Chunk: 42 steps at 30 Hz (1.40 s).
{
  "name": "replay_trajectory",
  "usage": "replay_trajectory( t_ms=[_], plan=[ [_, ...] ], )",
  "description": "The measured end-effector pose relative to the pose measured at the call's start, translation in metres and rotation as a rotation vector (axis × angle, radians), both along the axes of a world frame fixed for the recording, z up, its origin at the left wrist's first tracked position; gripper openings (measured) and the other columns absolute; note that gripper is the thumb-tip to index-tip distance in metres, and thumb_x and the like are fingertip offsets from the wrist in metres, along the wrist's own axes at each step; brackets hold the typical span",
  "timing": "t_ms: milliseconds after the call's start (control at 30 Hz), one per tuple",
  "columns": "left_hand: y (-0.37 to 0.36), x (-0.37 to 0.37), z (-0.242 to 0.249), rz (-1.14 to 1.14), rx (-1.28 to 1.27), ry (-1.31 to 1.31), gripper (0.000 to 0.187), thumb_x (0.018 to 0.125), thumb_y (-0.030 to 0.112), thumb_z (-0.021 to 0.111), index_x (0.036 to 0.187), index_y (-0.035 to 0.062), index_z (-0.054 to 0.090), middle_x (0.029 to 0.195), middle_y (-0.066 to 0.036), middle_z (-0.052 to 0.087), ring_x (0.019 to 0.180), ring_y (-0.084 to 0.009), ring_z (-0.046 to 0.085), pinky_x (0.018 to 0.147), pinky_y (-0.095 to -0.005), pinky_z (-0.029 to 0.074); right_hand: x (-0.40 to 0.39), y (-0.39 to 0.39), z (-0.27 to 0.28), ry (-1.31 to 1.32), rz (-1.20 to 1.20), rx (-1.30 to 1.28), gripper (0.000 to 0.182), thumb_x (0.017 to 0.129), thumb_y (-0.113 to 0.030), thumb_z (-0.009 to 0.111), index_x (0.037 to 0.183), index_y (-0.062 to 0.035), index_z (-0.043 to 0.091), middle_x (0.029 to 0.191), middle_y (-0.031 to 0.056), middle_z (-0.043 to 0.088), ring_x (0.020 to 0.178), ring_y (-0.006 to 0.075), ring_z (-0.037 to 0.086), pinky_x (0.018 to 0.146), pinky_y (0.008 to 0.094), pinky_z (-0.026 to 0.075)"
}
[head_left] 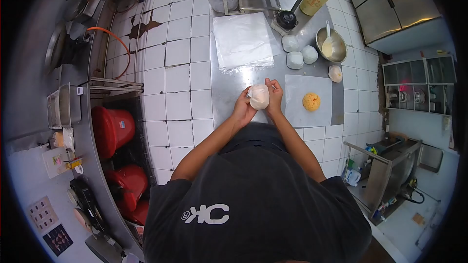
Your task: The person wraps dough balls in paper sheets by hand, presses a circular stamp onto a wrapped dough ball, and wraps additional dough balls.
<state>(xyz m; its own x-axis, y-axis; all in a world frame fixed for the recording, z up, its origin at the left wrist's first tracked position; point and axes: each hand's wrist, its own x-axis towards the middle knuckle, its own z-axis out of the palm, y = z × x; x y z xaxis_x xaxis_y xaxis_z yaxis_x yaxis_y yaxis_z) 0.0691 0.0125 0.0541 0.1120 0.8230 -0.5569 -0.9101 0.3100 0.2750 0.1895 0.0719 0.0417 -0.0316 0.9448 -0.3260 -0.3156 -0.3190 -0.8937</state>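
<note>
Bowl [340, 51] holds spoon [327, 46]; wrapped ball [260, 98] between both hands [242, 109].

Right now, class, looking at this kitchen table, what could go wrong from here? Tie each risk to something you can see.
The white ball between the left hand and right hand could slip or lose its shape if squeezed hard. The metal bowl stands at the right edge of the table, so a bump might tip it and its spoon. The yellow ball lies on a loose-looking sheet; snagging that could roll it.
</note>
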Motion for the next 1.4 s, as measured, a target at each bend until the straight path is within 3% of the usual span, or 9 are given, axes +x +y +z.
replay_trajectory(
  t_ms=[133, 300, 433, 500, 600, 833, 900, 1267, 1400],
  plan=[
    [0.004, -0.005, -0.004, -0.037, -0.027, 0.069, 0.043, 0.107, 0.003, 0.047, 0.147, 0.0081, 0.035, 0.136, -0.017, 0.058, 0.119, -0.0303, 0.065, 0.098, -0.0496, 0.059, 0.0, -0.006, 0.009, -0.191, -0.089, 0.294, 0.026, 0.102, -0.016, 0.07, 0.082, -0.0069, 0.056, 0.066, -0.0015, 0.061, 0.06, 0.0042, 0.053, 0.052, 0.0259, 0.04],
    [-0.002, -0.011, -0.035, -0.098, 0.082, 0.765, 0.037, 0.113, 0.029, 0.046, 0.133, -0.0017, 0.054, 0.127, -0.015, 0.064, 0.116, -0.0245, 0.067, 0.101, -0.04, 0.056, -0.002, -0.009, 0.021, -0.6, -0.076, 0.712, 0.027, 0.097, -0.011, 0.075, 0.077, -0.0032, 0.058, 0.064, 0.0002, 0.059, 0.056, 0.0055, 0.048, 0.051, 0.0274, 0.037],
    [0.007, -0.013, 0.02, -0.032, -0.004, 0.491, 0.054, 0.115, 0.045, 0.034, 0.116, -0.0013, 0.062, 0.112, -0.012, 0.068, 0.108, -0.0205, 0.068, 0.095, -0.0361, 0.056, -0.003, -0.002, 0.039, -0.789, -0.09, 0.856, 0.027, 0.092, -0.01, 0.079, 0.074, -0.0024, 0.06, 0.062, 0.0069, 0.056, 0.054, 0.0156, 0.05, 0.051, 0.0328, 0.038],
    [0.007, -0.01, 0.015, -0.028, 0.063, 0.572, 0.067, 0.113, 0.056, 0.03, 0.116, -0.0013, 0.065, 0.097, -0.006, 0.066, 0.087, -0.0141, 0.063, 0.077, -0.0324, 0.053, -0.002, -0.001, 0.049, -0.873, -0.065, 0.921, 0.027, 0.089, -0.012, 0.081, 0.073, -0.0025, 0.061, 0.061, 0.0089, 0.054, 0.053, 0.0211, 0.053, 0.05, 0.0354, 0.038],
    [0.01, -0.002, 0.013, 0.032, 0.012, 0.778, 0.067, 0.113, 0.056, 0.029, 0.112, -0.0002, 0.065, 0.092, -0.004, 0.064, 0.081, -0.0133, 0.059, 0.074, -0.0314, 0.049, -0.015, 0.001, 0.057, -0.933, 0.015, 0.985, 0.03, 0.093, -0.018, 0.079, 0.074, -0.0032, 0.06, 0.059, 0.009, 0.054, 0.05, 0.0236, 0.053, 0.05, 0.0375, 0.038],
    [0.016, 0.0, 0.032, 0.095, 0.35, 1.081, 0.057, 0.113, 0.051, 0.037, 0.137, 0.0005, 0.049, 0.124, -0.011, 0.059, 0.112, -0.0154, 0.057, 0.099, -0.0306, 0.046, -0.015, 0.033, 0.057, -0.521, 0.018, 0.149, 0.033, 0.106, -0.031, 0.065, 0.084, -0.0061, 0.061, 0.061, -0.004, 0.054, 0.056, 0.0063, 0.049, 0.053, 0.0294, 0.04],
    [0.011, 0.004, 0.042, 0.041, 0.532, 1.013, 0.054, 0.112, 0.044, 0.044, 0.148, 0.0035, 0.042, 0.131, -0.013, 0.056, 0.119, -0.0173, 0.055, 0.103, -0.0309, 0.045, -0.009, 0.042, 0.054, -0.075, 0.173, -0.159, 0.034, 0.105, -0.034, 0.065, 0.084, -0.0071, 0.062, 0.07, -0.0006, 0.058, 0.064, 0.0081, 0.052, 0.058, 0.0278, 0.041],
    [0.012, 0.0, 0.054, 0.043, 0.594, 0.656, 0.047, 0.112, 0.037, 0.044, 0.145, 0.0034, 0.046, 0.132, -0.012, 0.057, 0.12, -0.0181, 0.058, 0.103, -0.0317, 0.047, -0.015, 0.038, 0.052, 0.064, 0.287, -0.048, 0.041, 0.106, -0.051, 0.057, 0.114, -0.0103, 0.059, 0.09, 0.003, 0.062, 0.082, 0.0106, 0.061, 0.071, 0.0273, 0.051],
    [0.017, -0.002, 0.066, -0.023, 0.365, 0.759, 0.039, 0.109, 0.036, 0.044, 0.123, 0.0027, 0.06, 0.11, -0.008, 0.065, 0.1, -0.0148, 0.064, 0.089, -0.0297, 0.05, -0.02, 0.025, 0.068, 0.181, 0.438, -0.181, 0.07, 0.103, -0.071, 0.039, 0.14, -0.013, 0.05, 0.12, 0.0135, 0.061, 0.115, 0.0213, 0.059, 0.099, 0.0361, 0.048]
  ],
)
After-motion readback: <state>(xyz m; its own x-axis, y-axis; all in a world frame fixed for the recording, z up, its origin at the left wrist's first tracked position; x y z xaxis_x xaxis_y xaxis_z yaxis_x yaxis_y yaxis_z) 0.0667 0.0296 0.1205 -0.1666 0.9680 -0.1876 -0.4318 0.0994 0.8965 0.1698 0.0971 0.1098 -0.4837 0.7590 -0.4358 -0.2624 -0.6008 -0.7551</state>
